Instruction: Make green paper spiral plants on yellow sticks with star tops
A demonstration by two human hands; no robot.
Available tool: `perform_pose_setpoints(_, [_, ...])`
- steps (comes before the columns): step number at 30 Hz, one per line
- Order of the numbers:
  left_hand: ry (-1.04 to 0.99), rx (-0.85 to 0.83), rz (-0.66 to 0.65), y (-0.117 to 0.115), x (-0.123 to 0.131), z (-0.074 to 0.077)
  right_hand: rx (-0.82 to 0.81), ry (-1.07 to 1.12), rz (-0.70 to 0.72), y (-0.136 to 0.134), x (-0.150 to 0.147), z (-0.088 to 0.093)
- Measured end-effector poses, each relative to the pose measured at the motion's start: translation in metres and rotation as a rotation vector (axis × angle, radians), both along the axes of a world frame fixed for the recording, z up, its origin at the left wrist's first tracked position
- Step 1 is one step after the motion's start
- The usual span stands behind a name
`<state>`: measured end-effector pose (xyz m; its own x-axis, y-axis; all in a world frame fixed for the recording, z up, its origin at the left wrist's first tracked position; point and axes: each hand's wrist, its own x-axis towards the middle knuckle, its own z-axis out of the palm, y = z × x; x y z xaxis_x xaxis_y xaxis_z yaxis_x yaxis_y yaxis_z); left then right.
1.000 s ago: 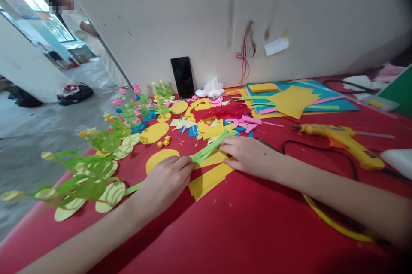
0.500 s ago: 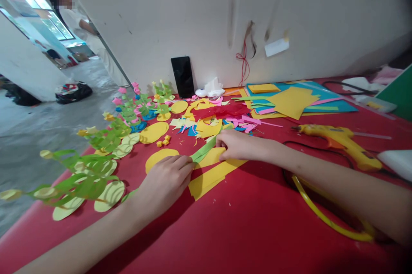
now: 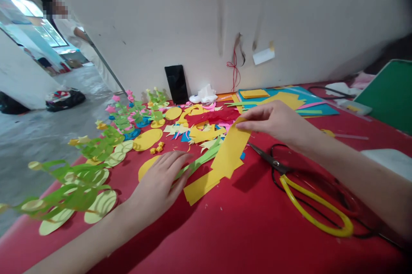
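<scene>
My right hand (image 3: 268,121) pinches the upper end of a yellow paper strip (image 3: 232,147) between thumb and fingers and lifts it at a slant. More yellow strips (image 3: 201,186) lie flat below its lower end. My left hand (image 3: 162,177) is low over the table, fingers stretched out and thumb apart. Light green paper strips (image 3: 206,157) run into the gap between its thumb and fingers. Partly under that hand is a yellow paper disc (image 3: 148,167). Right of the lifted strip lie yellow-handled scissors (image 3: 276,164), part of them beneath my right forearm.
Paper plants (image 3: 93,147) on round bases line the red table's (image 3: 231,235) left side. Colourful paper scraps (image 3: 206,130) are heaped mid-table. A black phone (image 3: 176,84) leans on the wall. Blue sheets (image 3: 325,108) lie back right. A person (image 3: 79,38) stands beyond the wall.
My right hand has left the green strips, moved up and right, and taken hold of a yellow strip. My left hand's fingers have loosened. The scissors show more fully; my forearm now covers most of the glue gun.
</scene>
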<state>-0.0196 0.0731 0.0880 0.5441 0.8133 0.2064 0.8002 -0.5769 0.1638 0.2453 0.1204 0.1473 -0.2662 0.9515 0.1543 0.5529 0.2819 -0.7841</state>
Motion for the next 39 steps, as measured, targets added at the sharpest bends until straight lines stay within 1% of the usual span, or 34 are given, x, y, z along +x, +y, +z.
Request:
perform_pose_setpoints(1, [-0.048, -0.04, 0.012, -0.002, 0.004, 0.005, -0.033, 0.055, 0.001, -0.004, 0.001, 0.0])
perform_pose_setpoints(3, [-0.349, -0.333, 0.062, -0.006, 0.016, 0.014, -0.092, 0.127, 0.027, -0.013, -0.002, -0.002])
perform_pose_setpoints(4, [-0.456, -0.465, 0.08, -0.008, 0.022, 0.018, -0.108, 0.134, 0.052, -0.017, -0.004, -0.004])
perform_pose_setpoints(6, [-0.586, -0.658, 0.101, -0.011, 0.036, 0.025, -0.123, 0.139, 0.107, -0.024, -0.009, -0.007])
perform_pose_setpoints(9, [-0.615, -0.763, 0.064, -0.011, 0.055, 0.028, -0.136, 0.149, 0.176, -0.029, -0.011, -0.009])
perform_pose_setpoints(11, [-0.658, -0.802, 0.068, -0.009, 0.063, 0.027, -0.122, 0.168, 0.154, -0.027, -0.005, -0.01])
perform_pose_setpoints(14, [-0.766, -0.841, 0.113, -0.007, 0.07, 0.023, -0.061, 0.238, 0.017, -0.02, 0.007, -0.008])
perform_pose_setpoints(16, [-0.846, -0.859, 0.145, -0.006, 0.071, 0.022, -0.053, 0.3, -0.023, -0.017, 0.013, -0.006])
perform_pose_setpoints(19, [-0.951, -0.862, 0.172, -0.006, 0.072, 0.02, -0.132, 0.339, 0.07, -0.021, 0.01, -0.005])
perform_pose_setpoints(22, [-0.994, -0.867, 0.174, -0.008, 0.072, 0.02, -0.189, 0.335, 0.156, -0.029, -0.001, -0.005])
perform_pose_setpoints(25, [-1.071, -0.817, 0.158, -0.008, 0.069, 0.021, -0.143, 0.31, 0.182, -0.035, -0.007, -0.003])
perform_pose_setpoints(28, [-1.186, -0.727, 0.083, -0.005, 0.063, 0.024, -0.052, 0.166, 0.186, -0.04, -0.008, 0.0])
perform_pose_setpoints(30, [-1.184, -0.708, 0.039, -0.003, 0.059, 0.026, -0.001, 0.07, 0.188, -0.043, -0.007, 0.002])
perform_pose_setpoints(32, [-1.143, -0.696, 0.034, -0.001, 0.058, 0.029, 0.033, 0.016, 0.198, -0.045, -0.008, 0.004])
perform_pose_setpoints(36, [-1.075, -0.682, 0.04, -0.001, 0.058, 0.031, 0.045, -0.017, 0.208, -0.048, -0.01, 0.008])
perform_pose_setpoints(39, [-1.115, -0.706, 0.004, -0.001, 0.058, 0.031, 0.035, -0.018, 0.209, -0.048, -0.009, 0.009])
